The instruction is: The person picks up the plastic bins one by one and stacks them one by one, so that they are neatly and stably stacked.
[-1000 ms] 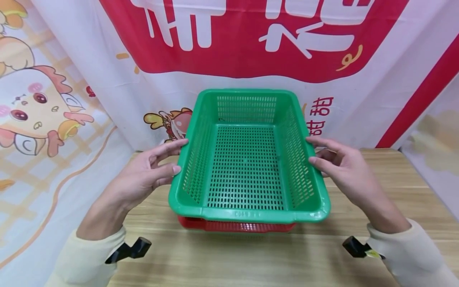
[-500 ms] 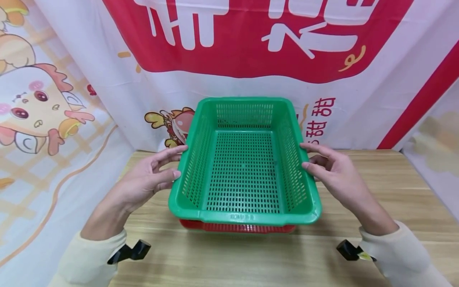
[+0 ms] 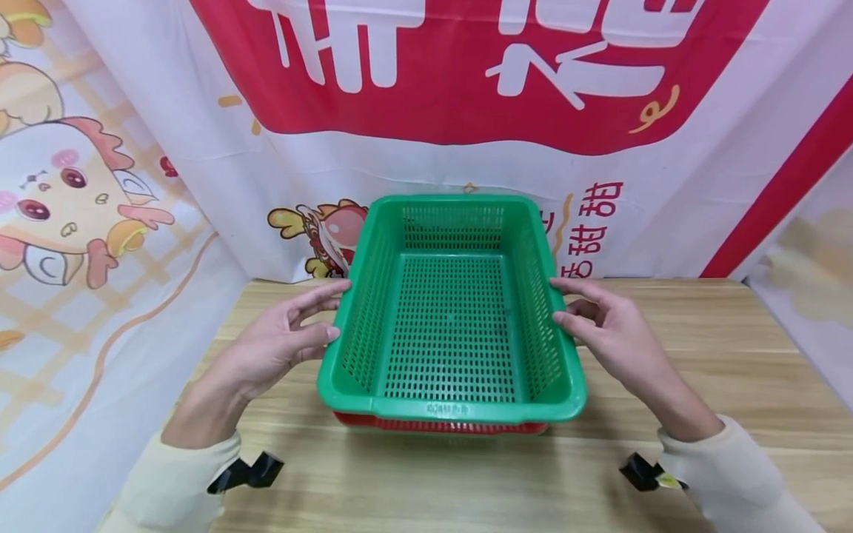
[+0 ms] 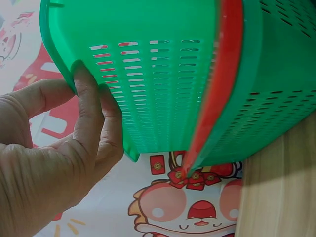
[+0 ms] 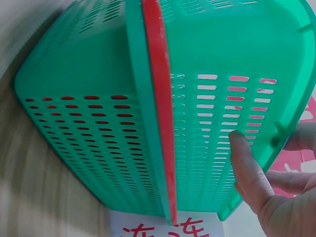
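A green plastic basket (image 3: 453, 409) with slotted walls sits tilted toward me in the head view, nothing inside it. My left hand (image 3: 269, 344) pinches its left rim, thumb on the edge and fingers against the outer wall. On the opposite side, my right hand (image 3: 616, 337) grips the right rim the same way. Beneath it shows the rim of a red basket (image 3: 440, 426). Both wrist views reveal that the red one is nested in a lower green basket (image 5: 94, 74) standing on the table, with the held basket partly inside the stack.
The wood-grain table (image 3: 700, 355) extends to both sides of the stack. Right behind the baskets hangs a printed red and white cloth (image 3: 426, 159). Another cloth (image 3: 133, 311) with cartoon figures closes off the left side.
The held green basket has come down, and its far rim is lower against the backdrop. Both hands have descended with it, the right one also shifting left.
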A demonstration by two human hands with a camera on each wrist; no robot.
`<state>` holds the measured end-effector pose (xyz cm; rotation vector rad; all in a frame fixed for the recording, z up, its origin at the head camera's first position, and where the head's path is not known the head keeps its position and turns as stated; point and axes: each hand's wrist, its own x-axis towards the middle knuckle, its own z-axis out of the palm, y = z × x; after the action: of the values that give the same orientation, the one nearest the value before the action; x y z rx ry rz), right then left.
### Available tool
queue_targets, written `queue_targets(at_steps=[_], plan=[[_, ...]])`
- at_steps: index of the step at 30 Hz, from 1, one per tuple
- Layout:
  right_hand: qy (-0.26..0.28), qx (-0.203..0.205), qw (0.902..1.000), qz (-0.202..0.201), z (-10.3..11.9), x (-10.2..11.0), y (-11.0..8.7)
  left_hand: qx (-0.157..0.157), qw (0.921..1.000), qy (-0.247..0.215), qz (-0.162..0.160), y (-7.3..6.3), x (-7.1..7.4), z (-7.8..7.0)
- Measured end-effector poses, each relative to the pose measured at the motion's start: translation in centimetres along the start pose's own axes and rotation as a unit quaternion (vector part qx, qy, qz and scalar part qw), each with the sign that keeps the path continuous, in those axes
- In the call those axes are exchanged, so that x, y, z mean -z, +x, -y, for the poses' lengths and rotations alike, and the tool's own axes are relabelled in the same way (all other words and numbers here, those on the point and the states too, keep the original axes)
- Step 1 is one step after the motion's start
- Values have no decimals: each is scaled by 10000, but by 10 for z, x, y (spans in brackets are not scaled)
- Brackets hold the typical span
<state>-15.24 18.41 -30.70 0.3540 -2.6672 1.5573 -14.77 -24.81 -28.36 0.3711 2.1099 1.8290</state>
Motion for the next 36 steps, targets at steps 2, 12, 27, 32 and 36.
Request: queue_targets(at_steps=[2,12,27,32,36], plan=[[26,-13,10000,13,-2,-2,1,55,10000,54,-15,0,0,3],[105,-142,9998,62,-9,-8,2,148,9996,231,-63,4,2,12],[-84,-219,9997,76,-18,-17,8,212,9995,210,-76,9,3,25],[-144,-91,9998,73,-21,-19,9,315,9993,199,-54,10,4,29],[-116,-66,9999,85,-22,-21,9,363,9991,200,-59,11,5,32]])
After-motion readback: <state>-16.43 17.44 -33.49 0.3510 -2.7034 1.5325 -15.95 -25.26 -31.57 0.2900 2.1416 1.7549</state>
